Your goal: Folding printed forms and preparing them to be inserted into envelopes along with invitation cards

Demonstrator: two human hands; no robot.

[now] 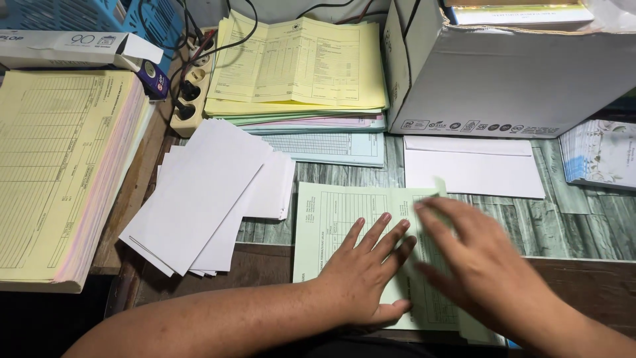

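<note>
L hand [368, 275] + R hand [474, 262] flat, pressing green form [331, 219] | envelopes [199, 192] near L edge

Both hands lie on the form [331, 225], envelopes [199, 192] left, cardboard box [503, 73] behind.

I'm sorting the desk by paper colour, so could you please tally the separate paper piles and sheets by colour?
Yellow form stacks: 2, a large one at left and one at the back
White envelope piles: 2, a fanned pile and one by the box
Green form: 1, under both hands
Total: 5
</note>
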